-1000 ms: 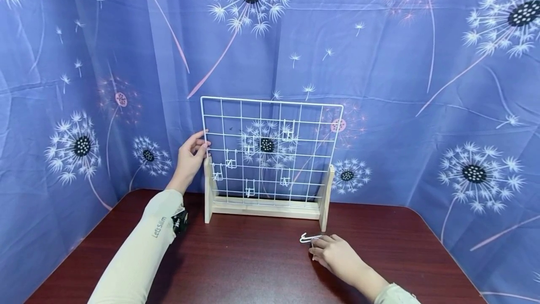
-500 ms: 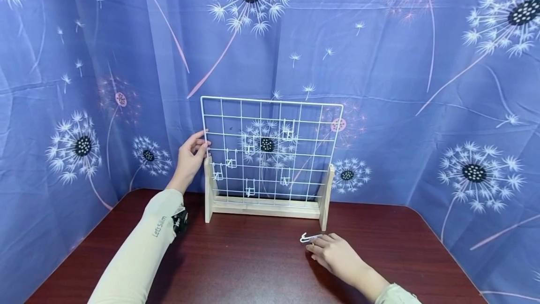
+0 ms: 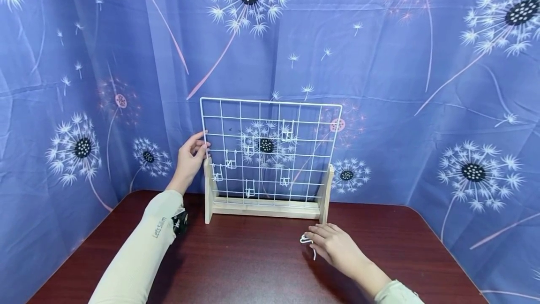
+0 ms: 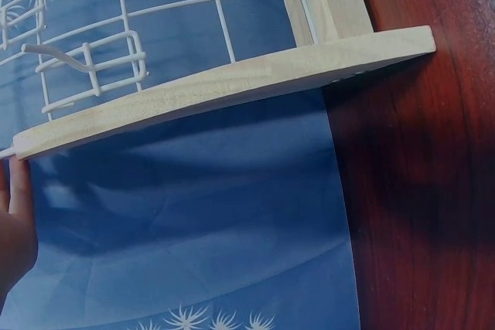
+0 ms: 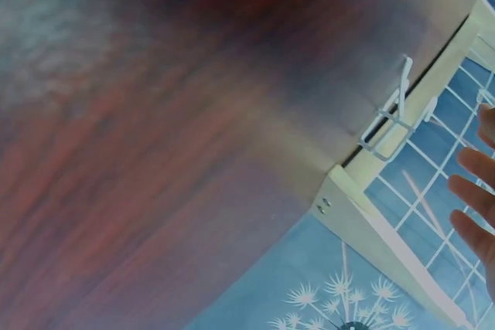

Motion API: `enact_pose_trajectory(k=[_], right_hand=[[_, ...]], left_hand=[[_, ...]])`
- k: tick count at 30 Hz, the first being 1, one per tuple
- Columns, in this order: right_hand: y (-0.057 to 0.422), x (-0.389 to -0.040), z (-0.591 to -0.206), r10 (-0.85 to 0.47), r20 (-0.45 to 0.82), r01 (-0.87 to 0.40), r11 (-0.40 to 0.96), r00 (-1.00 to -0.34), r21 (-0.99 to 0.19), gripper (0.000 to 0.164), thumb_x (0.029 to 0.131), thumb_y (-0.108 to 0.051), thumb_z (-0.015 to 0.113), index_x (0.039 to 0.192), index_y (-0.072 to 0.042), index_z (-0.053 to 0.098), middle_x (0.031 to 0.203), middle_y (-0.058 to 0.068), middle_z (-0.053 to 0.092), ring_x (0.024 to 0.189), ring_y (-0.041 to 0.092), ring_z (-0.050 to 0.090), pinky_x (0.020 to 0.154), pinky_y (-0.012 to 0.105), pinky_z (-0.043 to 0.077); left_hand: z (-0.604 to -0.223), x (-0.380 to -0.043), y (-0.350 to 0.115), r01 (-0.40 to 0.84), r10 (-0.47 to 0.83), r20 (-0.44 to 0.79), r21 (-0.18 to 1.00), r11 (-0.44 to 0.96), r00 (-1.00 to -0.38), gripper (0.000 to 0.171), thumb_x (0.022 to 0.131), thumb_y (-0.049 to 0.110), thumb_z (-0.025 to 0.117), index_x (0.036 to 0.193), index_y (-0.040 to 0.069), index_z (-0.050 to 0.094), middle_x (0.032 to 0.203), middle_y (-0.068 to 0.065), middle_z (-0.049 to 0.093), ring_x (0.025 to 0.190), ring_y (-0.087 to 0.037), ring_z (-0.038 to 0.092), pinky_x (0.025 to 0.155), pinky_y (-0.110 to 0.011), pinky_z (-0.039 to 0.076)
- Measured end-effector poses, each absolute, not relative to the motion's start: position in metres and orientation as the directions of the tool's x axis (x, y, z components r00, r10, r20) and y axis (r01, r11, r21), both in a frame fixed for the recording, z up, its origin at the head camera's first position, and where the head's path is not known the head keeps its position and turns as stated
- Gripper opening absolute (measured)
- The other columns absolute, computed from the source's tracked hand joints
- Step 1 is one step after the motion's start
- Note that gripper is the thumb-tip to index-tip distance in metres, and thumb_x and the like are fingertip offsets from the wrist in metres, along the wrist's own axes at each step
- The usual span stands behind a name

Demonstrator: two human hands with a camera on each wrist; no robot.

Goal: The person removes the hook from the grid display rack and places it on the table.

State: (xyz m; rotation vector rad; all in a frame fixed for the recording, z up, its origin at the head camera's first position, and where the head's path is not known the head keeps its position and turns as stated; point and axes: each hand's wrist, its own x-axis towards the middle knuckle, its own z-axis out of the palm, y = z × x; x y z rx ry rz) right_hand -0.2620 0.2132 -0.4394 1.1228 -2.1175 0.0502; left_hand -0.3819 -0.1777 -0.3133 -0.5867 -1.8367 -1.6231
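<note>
A white wire grid panel [image 3: 270,102] stands upright in a pale wooden stand [image 3: 266,210]. At its left edge my left hand [image 3: 188,161] pinches the side wire between thumb and fingers, just above the wooden upright [image 4: 232,75]. Several white wire hooks [image 3: 287,135] hang on the grid. One loose white hook [image 3: 305,239] lies on the table before the stand's right foot. My right hand [image 3: 336,246] is close over it and partly covers it in the head view. The right wrist view shows the fingers [image 5: 473,191] spread, beside the hook [image 5: 395,119].
The dark red wooden table [image 3: 253,266] runs under everything. Blue curtain cloth [image 3: 379,69] with dandelion prints hangs behind and on both sides. A black wrist device [image 3: 180,222] sits at the left sleeve.
My right hand has shifted slightly toward the stand, and a prong of the loose hook now shows below its fingers. My left hand stays at the grid's edge.
</note>
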Motion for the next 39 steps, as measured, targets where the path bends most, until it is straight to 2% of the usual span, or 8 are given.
enact_pose_trajectory(k=[3,8,15,20,25,29,33,39], right_hand=[[0.212,-0.262,-0.435,-0.69,0.623,-0.726,0.633,-0.37,0.27,0.036,0.068,-0.019,0.071,0.102,-0.009,0.065,0.101,0.004,0.064,0.095,0.022,0.059,0.083,0.038,0.044],[0.21,-0.263,-0.429,-0.663,0.643,-0.725,0.648,-0.384,0.235,0.039,0.067,-0.018,0.072,0.104,-0.009,0.064,0.103,0.006,0.064,0.098,0.023,0.058,0.086,0.04,0.043],[0.205,-0.265,-0.421,-0.64,0.662,-0.734,0.65,-0.391,0.195,0.032,0.081,-0.023,0.062,0.107,-0.006,0.063,0.104,0.007,0.063,0.102,0.023,0.056,0.096,0.036,0.033],[0.2,-0.268,-0.416,-0.627,0.675,-0.738,0.651,-0.388,0.18,0.037,0.074,-0.017,0.067,0.109,-0.005,0.062,0.106,0.009,0.062,0.104,0.025,0.055,0.098,0.037,0.033],[0.196,-0.271,-0.41,-0.624,0.681,-0.756,0.636,-0.383,0.157,0.038,0.076,-0.016,0.066,0.111,-0.002,0.06,0.109,0.011,0.061,0.105,0.028,0.054,0.103,0.032,0.025],[0.192,-0.275,-0.405,-0.609,0.698,-0.765,0.629,-0.376,0.137,0.04,0.076,-0.016,0.066,0.112,-0.001,0.059,0.112,0.011,0.059,0.108,0.028,0.052,0.102,0.035,0.028],[0.188,-0.277,-0.398,-0.587,0.703,-0.754,0.648,-0.402,0.109,0.043,0.076,-0.017,0.067,0.115,-0.003,0.057,0.115,0.01,0.057,0.111,0.027,0.05,0.103,0.034,0.027],[0.181,-0.284,-0.391,-0.54,0.7,-0.739,0.673,-0.467,0.026,0.044,0.078,-0.016,0.066,0.119,-0.004,0.055,0.119,0.01,0.055,0.114,0.026,0.047,0.101,0.037,0.029]], left_hand=[[-0.314,-0.382,-0.178,0.679,-0.069,0.693,0.718,0.152,-0.718,0.037,0.086,-0.006,0.048,0.123,-0.004,0.048,0.095,-0.034,0.053,0.081,-0.045,0.048,0.062,-0.034,0.05],[-0.315,-0.382,-0.178,0.672,-0.071,0.686,0.724,0.157,-0.724,0.037,0.087,-0.006,0.048,0.123,-0.003,0.048,0.095,-0.034,0.054,0.082,-0.046,0.048,0.062,-0.029,0.05],[-0.315,-0.383,-0.177,0.664,-0.074,0.677,0.733,0.145,-0.732,0.037,0.086,-0.007,0.048,0.123,-0.003,0.048,0.095,-0.034,0.054,0.083,-0.047,0.049,0.061,-0.027,0.049],[-0.315,-0.383,-0.178,0.654,-0.076,0.668,0.742,0.146,-0.741,0.037,0.086,-0.006,0.048,0.124,-0.002,0.048,0.095,-0.033,0.055,0.084,-0.048,0.048,0.062,-0.027,0.05],[-0.315,-0.382,-0.178,0.648,-0.072,0.662,0.747,0.149,-0.746,0.038,0.087,-0.005,0.048,0.124,-0.001,0.048,0.096,-0.032,0.055,0.086,-0.048,0.047,0.063,-0.028,0.05],[-0.315,-0.382,-0.178,0.65,-0.066,0.664,0.744,0.152,-0.745,0.038,0.087,-0.005,0.048,0.125,-0.002,0.047,0.096,-0.033,0.054,0.086,-0.048,0.047,0.064,-0.028,0.05],[-0.315,-0.382,-0.178,0.653,-0.07,0.667,0.742,0.152,-0.742,0.038,0.087,-0.005,0.048,0.124,-0.002,0.047,0.096,-0.032,0.054,0.085,-0.048,0.048,0.064,-0.03,0.05],[-0.315,-0.382,-0.177,0.652,-0.075,0.664,0.747,0.132,-0.744,0.038,0.086,-0.006,0.048,0.124,-0.002,0.047,0.095,-0.033,0.054,0.085,-0.047,0.049,0.069,-0.041,0.05]])
